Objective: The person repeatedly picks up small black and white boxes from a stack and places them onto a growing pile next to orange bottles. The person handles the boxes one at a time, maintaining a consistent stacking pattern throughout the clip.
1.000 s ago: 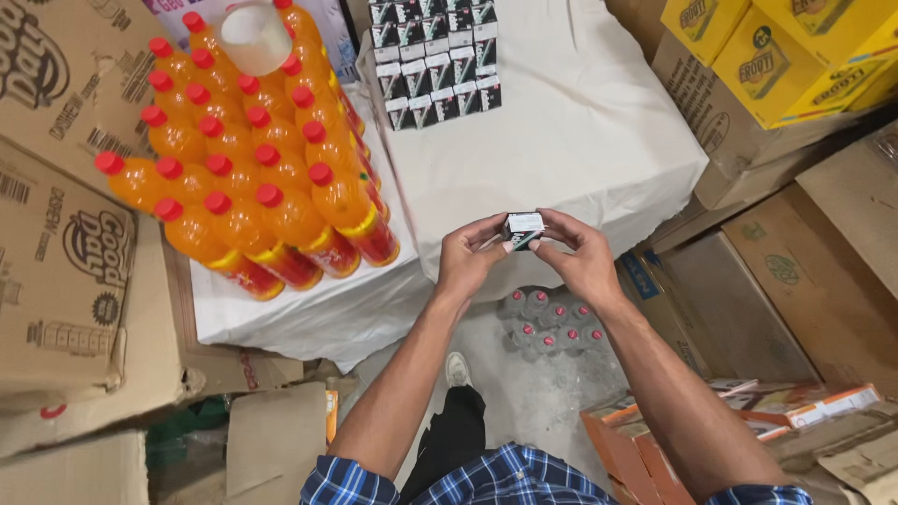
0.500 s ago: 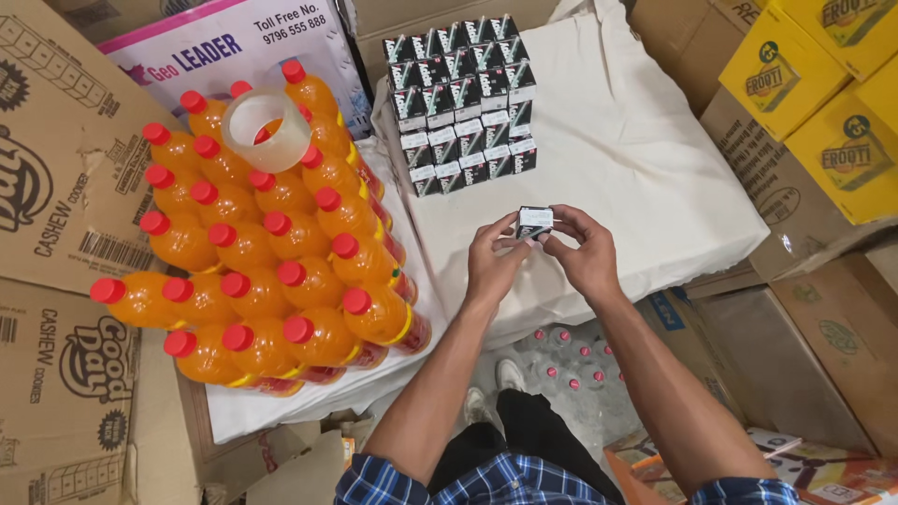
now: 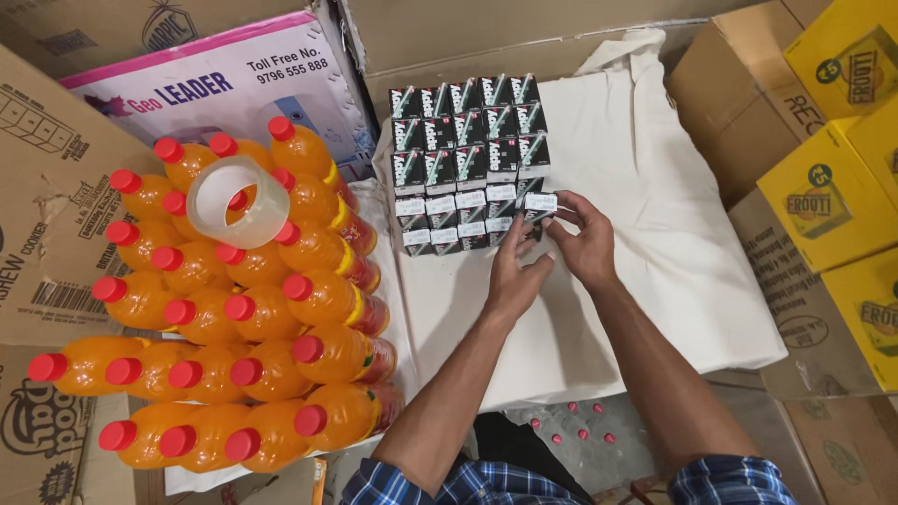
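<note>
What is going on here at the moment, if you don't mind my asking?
A person holds a small dark box in the fingertips of the right hand, at the right end of a block of similar small boxes arranged in rows on a white cloth. The left hand is right beside it, near the front row. To the left lie packed orange bottles with red caps, with a roll of clear tape on top. Cardboard cartons surround the spot.

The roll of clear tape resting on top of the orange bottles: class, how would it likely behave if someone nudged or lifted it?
The roll of clear tape is a hollow ring, so it probably lifts lightly. It sits on the rounded red caps of the orange bottles, not a flat surface, so a nudge may tip it off. Landing on edge, it would likely roll.
</note>
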